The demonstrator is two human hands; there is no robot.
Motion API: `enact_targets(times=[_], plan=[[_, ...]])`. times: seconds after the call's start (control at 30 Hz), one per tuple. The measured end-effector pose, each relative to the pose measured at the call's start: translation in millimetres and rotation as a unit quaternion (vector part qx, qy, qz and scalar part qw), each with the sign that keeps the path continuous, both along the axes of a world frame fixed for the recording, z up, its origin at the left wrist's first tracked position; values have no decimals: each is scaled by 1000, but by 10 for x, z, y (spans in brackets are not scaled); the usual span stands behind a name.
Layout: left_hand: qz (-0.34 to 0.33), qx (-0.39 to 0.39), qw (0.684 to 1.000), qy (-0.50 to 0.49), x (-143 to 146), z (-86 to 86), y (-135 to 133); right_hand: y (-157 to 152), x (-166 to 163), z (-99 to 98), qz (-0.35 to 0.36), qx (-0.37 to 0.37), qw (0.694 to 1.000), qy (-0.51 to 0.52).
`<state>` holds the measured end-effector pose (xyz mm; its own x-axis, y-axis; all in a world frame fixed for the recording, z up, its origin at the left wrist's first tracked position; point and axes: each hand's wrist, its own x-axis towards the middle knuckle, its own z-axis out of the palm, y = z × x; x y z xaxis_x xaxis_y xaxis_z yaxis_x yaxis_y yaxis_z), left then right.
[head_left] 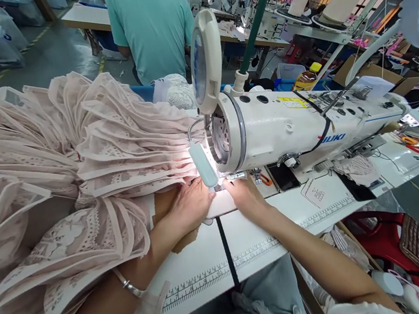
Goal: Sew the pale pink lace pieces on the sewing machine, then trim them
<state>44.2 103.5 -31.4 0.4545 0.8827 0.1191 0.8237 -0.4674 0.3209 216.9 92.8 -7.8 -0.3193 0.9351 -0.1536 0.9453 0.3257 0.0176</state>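
Note:
My left hand [189,205] lies flat, fingers stretched out, pressing a piece of pale pink lace fabric [217,203] on the bed of a white sewing machine [288,126]. My right hand [243,194] rests on the same piece just right of the needle area, fingers forward under the machine head; the glare of the small lamp [203,166] washes out the fingertips. A big stack of folded pink lace pieces [85,150] is piled at the left, over my left forearm.
A white table [211,268] carries printed ruler markings and a black strip. Scissors [414,145] lie at the far right. A person in a teal shirt [150,23] stands ahead with their back turned. A red stool [385,240] and a bin sit lower right.

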Motion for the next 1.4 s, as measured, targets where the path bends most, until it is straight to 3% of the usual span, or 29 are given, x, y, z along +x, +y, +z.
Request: enact_targets(times=[0.27,0.57,0.9,1.4], plan=[[-12,-25,1000,-4,7,49,-15,-25,49,-90,29,68,997,-37],[-5,-27,1000,-12,11,52,-18,-30,144,-220,46,50,998,8],[-6,-45,999,0,17,86,-26,-49,58,-76,49,11,998,-29],[-3,-35,999,-13,8,50,-17,-58,40,-36,49,8,999,-5]])
